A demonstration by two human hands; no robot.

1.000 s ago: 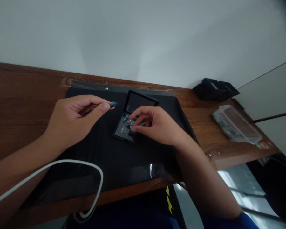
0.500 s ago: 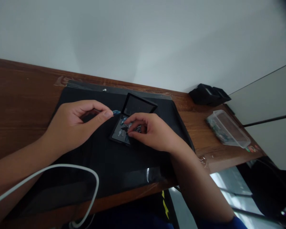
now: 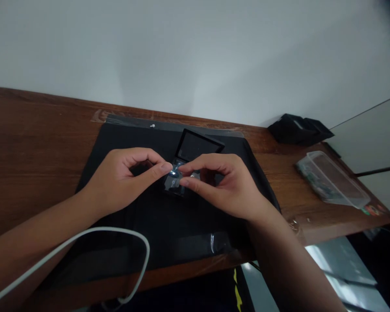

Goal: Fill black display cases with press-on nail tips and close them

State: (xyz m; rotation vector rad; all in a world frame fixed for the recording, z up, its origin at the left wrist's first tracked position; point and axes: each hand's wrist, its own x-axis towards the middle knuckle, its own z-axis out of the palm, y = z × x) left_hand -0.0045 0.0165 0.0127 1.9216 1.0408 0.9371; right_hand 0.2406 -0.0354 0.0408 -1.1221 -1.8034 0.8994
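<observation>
My left hand [image 3: 133,177] is closed, with thumb and index finger pinching a small shiny blue piece [image 3: 174,173]; it is too small to tell its kind. My right hand [image 3: 225,182] is just to the right of that piece, its thumb and index finger apart and nothing visible between them. Below both hands lies a shallow black case [image 3: 173,190] containing several small blue and silvery pieces, partly covered by my fingers. Its framed dark lid [image 3: 198,146] stands raised at the back.
A black mat [image 3: 126,136] covers part of the wooden table [image 3: 39,130]. A white cable [image 3: 117,229] loops across the front left. To the right are a clear plastic box [image 3: 336,177] with small packets and black bins [image 3: 299,130] against the wall.
My left hand has carried the blue piece right, over the case. My right hand has lifted from the case's contents, its thumb and index finger now beside the blue piece. The view has shifted slightly.
</observation>
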